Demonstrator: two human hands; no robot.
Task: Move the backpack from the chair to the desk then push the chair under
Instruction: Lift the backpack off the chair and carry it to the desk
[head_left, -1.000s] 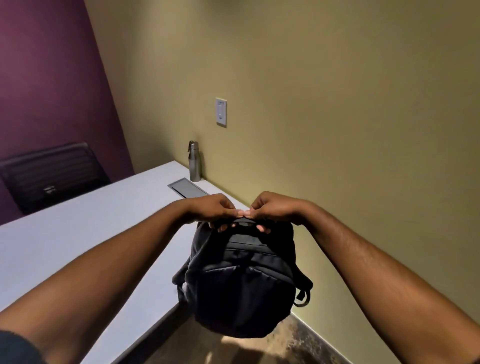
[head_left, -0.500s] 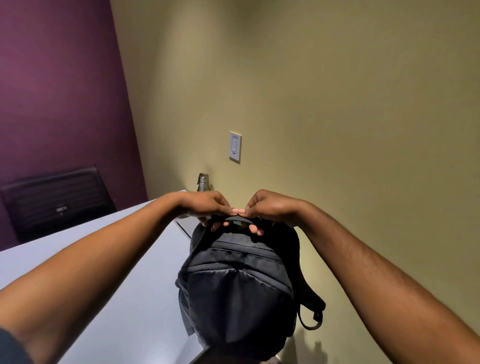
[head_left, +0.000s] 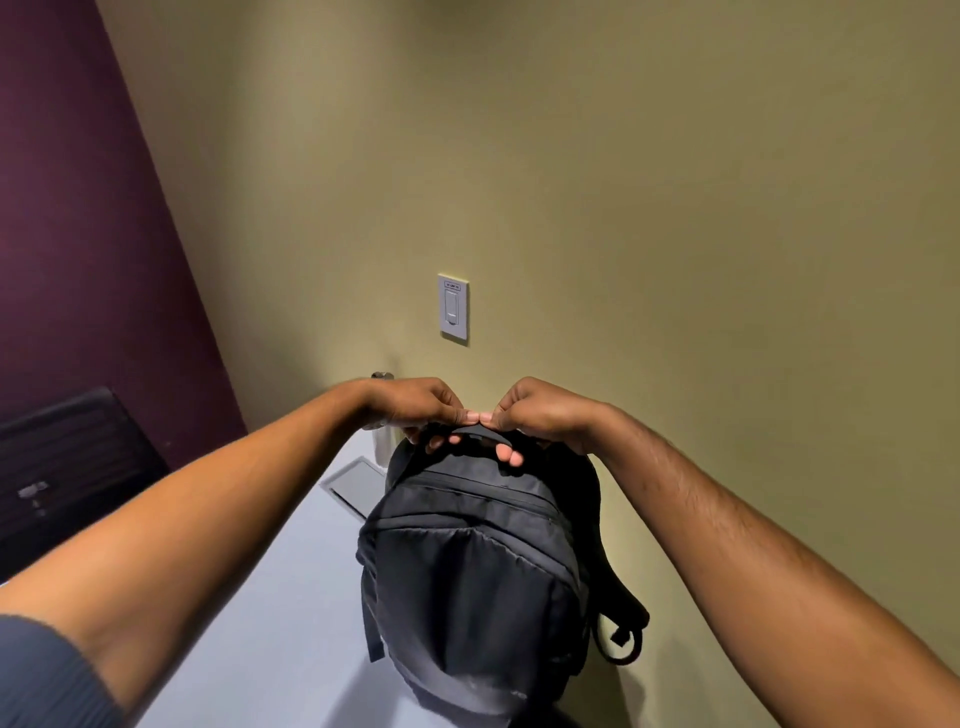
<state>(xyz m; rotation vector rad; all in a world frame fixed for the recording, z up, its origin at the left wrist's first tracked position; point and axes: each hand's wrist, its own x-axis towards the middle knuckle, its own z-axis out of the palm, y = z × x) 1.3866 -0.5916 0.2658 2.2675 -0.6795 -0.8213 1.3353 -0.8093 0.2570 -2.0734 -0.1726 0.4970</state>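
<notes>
Since a second ago the backpack (head_left: 475, 577) has been carried higher and further over the desk (head_left: 270, 613), hung upright below both hands, its top handle clamped by the left hand (head_left: 415, 408) and right hand (head_left: 540, 413) fingers alike.

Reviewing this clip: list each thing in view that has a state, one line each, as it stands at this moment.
backpack: hanging upright by its top handle, main zipper closed, over the desk's near end; whether it rests on the desk cannot be told.
left hand: closed on the handle.
right hand: closed on the handle.
desk: white top, its flap closed.
bottle: mostly hidden behind the left hand.
chair: dark, beyond the desk.
wall switch: position unreadable.
</notes>
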